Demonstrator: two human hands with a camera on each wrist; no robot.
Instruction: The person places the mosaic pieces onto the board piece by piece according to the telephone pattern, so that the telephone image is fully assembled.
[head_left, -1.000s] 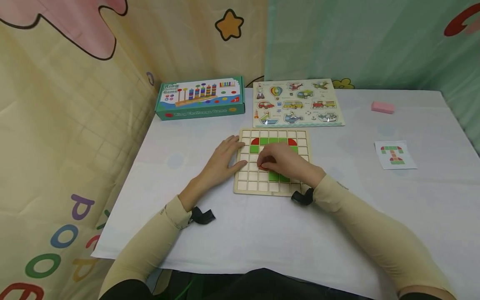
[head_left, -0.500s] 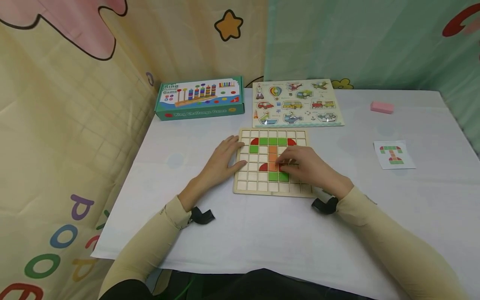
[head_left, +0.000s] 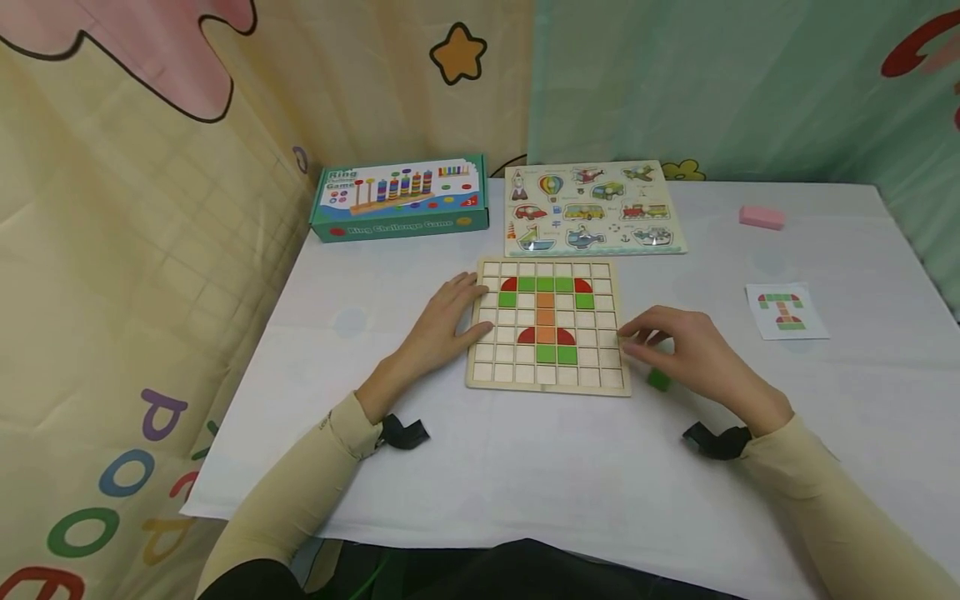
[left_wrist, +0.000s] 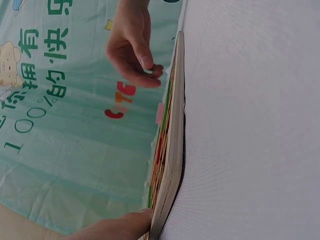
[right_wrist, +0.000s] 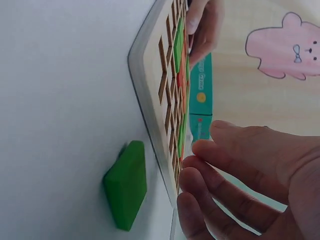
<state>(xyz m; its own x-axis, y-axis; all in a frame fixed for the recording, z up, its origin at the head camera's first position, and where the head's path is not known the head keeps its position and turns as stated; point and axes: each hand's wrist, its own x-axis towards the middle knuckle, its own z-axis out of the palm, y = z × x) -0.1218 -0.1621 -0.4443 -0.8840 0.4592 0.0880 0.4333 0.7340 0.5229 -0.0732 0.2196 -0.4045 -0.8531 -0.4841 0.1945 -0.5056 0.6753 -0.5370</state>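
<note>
A wooden grid board [head_left: 506, 372] lies flat on the table, with green, orange and red pieces set in its cells. Three orange squares [head_left: 545, 317] form an upright column, with a red quarter-round piece [head_left: 527, 336] and a matching one at either side of its foot. My left hand [head_left: 442, 321] rests against the board's left edge, fingers and thumb extended. Just past the right edge hovers my right hand [head_left: 686, 350], its fingers loosely bent and holding nothing. Below it on the table lies a loose green block [right_wrist: 126, 185], partly covered by the hand in the head view.
Behind the board are a green Ring Challenge Game box [head_left: 401, 200] and a vehicle picture puzzle [head_left: 592, 204]. On the right lie a pink block [head_left: 762, 217] and a white card [head_left: 787, 312] printed with a coloured T-like pattern. Patterned curtains hang behind the table.
My right hand has withdrawn rightward off the board, uncovering the orange column, both lower red pieces and the loose green block. My left hand has stayed at the board's edge.
</note>
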